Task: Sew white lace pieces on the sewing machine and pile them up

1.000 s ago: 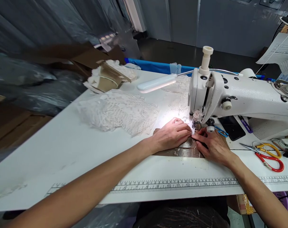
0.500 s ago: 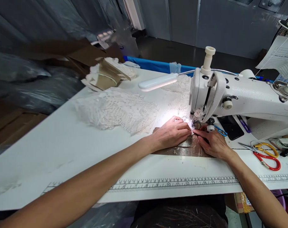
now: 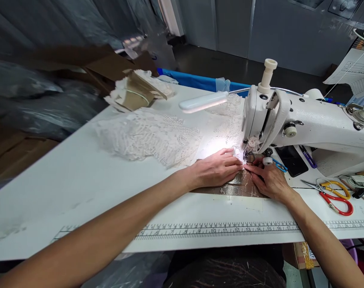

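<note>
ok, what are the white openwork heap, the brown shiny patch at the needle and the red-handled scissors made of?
White openwork heap: lace-like textile, matte; holes and scalloped edges show. Brown shiny patch under the left hand and right hand: probably glossy tape or film, given creased glare; can't confirm. Red-handled scissors: grey metal blades; handles look plastic-coated, smooth and uniformly coloured.

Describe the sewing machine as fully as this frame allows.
The sewing machine is white, glossy, industrial-looking, sitting at the right of the table. A cream spool pin stands on its head; a white gooseneck lamp reaches left of it. Light falls at the needle, where the left hand and right hand press a white lace piece.
</note>
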A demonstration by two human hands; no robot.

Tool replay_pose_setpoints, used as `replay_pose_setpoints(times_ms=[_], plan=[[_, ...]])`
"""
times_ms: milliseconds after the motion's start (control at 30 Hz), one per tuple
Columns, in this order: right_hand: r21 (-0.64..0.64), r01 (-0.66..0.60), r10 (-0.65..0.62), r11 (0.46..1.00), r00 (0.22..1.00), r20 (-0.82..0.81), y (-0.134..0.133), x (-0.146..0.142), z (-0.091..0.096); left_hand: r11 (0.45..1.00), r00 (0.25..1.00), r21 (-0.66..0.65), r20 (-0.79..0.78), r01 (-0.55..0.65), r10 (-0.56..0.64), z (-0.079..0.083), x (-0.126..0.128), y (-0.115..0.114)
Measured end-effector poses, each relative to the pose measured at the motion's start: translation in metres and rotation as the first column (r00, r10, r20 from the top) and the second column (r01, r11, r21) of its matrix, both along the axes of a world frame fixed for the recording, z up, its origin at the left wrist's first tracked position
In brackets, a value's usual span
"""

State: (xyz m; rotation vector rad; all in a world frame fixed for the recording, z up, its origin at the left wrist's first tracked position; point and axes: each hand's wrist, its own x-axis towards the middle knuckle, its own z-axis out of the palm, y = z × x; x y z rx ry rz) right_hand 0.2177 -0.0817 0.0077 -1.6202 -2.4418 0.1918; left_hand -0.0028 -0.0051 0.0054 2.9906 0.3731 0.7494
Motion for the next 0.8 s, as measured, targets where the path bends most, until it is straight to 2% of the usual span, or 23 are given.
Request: replay_pose_setpoints(times_ms=[100,267,467,800], plan=[[0.012,-0.004,0.005,1.0,0.999,-0.034,-0.0007,0.0001,-0.0009,0.996,0.998,0.066,-0.051,0.052,-0.049,0.0051,-0.0014,-0.0024],[0.065,-0.027,0.032,0.998,0.996,-0.081,-0.0015,0.0016,-0.0044,0.989,0.997,0.143,-0.073,0.048,-0.038,0.0083,-0.0024,-0.0044],[0.125,-0.047,0.06,0.991,0.993,-0.097,-0.0024,0.0026,-0.0071,0.995,0.997,0.081,-0.039,0.064,-0.061,0.0046,-0.0017,-0.0025],[0.049,-0.027,0.032,0.998,0.995,-0.092,-0.001,-0.0017,0.0019,0.998,0.999,-0.039,-0.022,0.049,-0.05,0.0102,-0.0062,-0.0013]])
